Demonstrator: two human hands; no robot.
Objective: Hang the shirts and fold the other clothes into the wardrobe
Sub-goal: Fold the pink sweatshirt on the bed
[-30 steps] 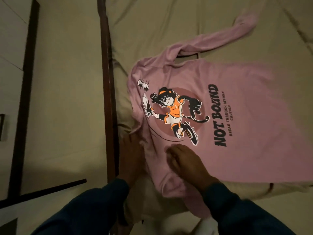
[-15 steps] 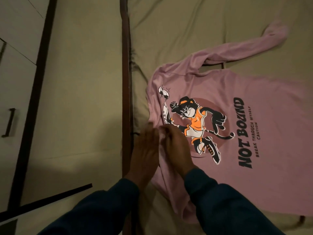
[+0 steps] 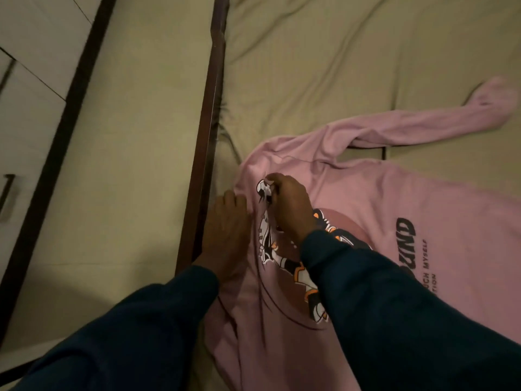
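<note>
A pink long-sleeved sweatshirt (image 3: 394, 198) with a cartoon print and dark lettering lies spread flat on the bed. One sleeve stretches away to the far right. My left hand (image 3: 228, 232) lies flat on the sweatshirt's left edge, by the bed frame, fingers straight. My right hand (image 3: 290, 207) rests on the upper part of the print with its fingers curled down into the cloth; whether it pinches the fabric is hard to tell. Both arms wear dark blue sleeves.
The bed has a beige sheet (image 3: 352, 66). A dark wooden bed frame rail (image 3: 210, 131) runs along its left side. Beyond it lies beige floor (image 3: 127, 165), then white wardrobe doors with a dark handle (image 3: 7, 198) at far left.
Both hands have slid up the sweatshirt's left edge toward the collar end. The right hand has gone from the lower hem area to the top of the print.
</note>
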